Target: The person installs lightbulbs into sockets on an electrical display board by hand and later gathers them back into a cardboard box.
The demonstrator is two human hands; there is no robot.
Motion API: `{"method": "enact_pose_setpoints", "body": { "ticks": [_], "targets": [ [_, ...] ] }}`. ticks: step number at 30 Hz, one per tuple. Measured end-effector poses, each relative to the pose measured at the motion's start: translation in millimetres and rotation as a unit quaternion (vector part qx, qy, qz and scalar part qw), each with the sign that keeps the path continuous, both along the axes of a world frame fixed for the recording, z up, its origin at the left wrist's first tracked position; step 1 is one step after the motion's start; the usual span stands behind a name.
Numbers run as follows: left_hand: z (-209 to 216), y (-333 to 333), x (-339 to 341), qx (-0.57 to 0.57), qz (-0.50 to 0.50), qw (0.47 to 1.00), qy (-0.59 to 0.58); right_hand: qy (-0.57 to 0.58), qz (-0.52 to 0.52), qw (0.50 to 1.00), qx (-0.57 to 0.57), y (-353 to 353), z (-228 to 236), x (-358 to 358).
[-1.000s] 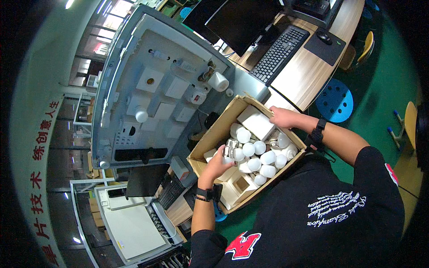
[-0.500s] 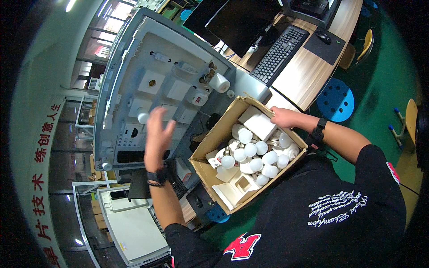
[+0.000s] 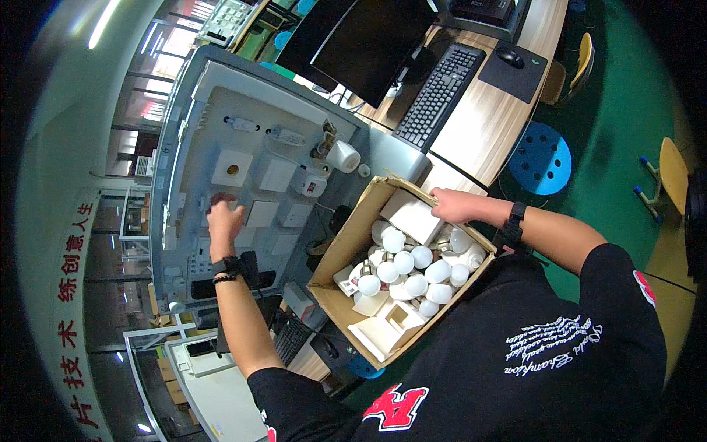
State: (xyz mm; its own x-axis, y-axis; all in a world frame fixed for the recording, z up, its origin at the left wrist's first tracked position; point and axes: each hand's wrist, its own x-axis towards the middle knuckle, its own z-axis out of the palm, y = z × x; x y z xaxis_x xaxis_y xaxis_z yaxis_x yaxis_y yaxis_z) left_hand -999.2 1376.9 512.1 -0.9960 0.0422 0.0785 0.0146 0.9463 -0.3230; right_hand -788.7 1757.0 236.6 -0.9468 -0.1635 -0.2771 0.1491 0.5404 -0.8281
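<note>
My right hand [image 3: 451, 205] grips the far right rim of an open cardboard box [image 3: 340, 259], held tilted against my body. Inside lie several white light bulbs [image 3: 416, 284], a white carton [image 3: 406, 215] and an opened white package [image 3: 385, 328]. My left hand [image 3: 225, 221] reaches to a tilted grey panel [image 3: 202, 155], fingers curled in over a white fitting. What they close on is hidden behind the hand. Near it on the panel are a white plate with a round socket [image 3: 232, 168], blank white plates [image 3: 260, 214] and a larger white bulb [image 3: 343, 156].
Beyond the box, a wooden desk [image 3: 471, 136] holds a black keyboard [image 3: 440, 96], a mouse [image 3: 509, 55] on a pad and a dark monitor [image 3: 375, 48]. A blue round stool [image 3: 540, 158] stands to the right. Another white panel case [image 3: 199, 390] sits lower left.
My left hand has gone from spread fingers in front of the panel to curled fingers at it, covering a small white bulb that showed there. My right hand keeps its hold on the box.
</note>
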Motion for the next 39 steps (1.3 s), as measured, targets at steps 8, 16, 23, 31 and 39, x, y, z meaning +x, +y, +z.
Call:
{"method": "enact_pose_setpoints", "body": {
  "ticks": [8, 16, 23, 31, 39],
  "targets": [
    [-26, -16, -1, 0.059, -0.02, 0.968, 0.245, -0.009, 0.007, 1.0, -0.016, -29, -17, -19],
    [-49, -97, -22, 0.084, 0.013, 0.969, 0.231, -0.007, -0.008, 0.999, -0.043, -106, -14, -7],
    [-84, -165, 5, 0.093, -0.031, 0.966, 0.237, -0.06, 0.008, 0.998, 0.007, -157, -48, 9],
    [-155, -235, 15, 0.112, -0.099, 0.947, 0.284, 0.198, 0.16, 0.934, 0.252, -253, 83, 29],
    [-151, -217, 30, 0.09, -0.048, 0.983, 0.152, 0.42, 0.267, 0.75, -0.436, -287, 273, 127]
  ]
}}
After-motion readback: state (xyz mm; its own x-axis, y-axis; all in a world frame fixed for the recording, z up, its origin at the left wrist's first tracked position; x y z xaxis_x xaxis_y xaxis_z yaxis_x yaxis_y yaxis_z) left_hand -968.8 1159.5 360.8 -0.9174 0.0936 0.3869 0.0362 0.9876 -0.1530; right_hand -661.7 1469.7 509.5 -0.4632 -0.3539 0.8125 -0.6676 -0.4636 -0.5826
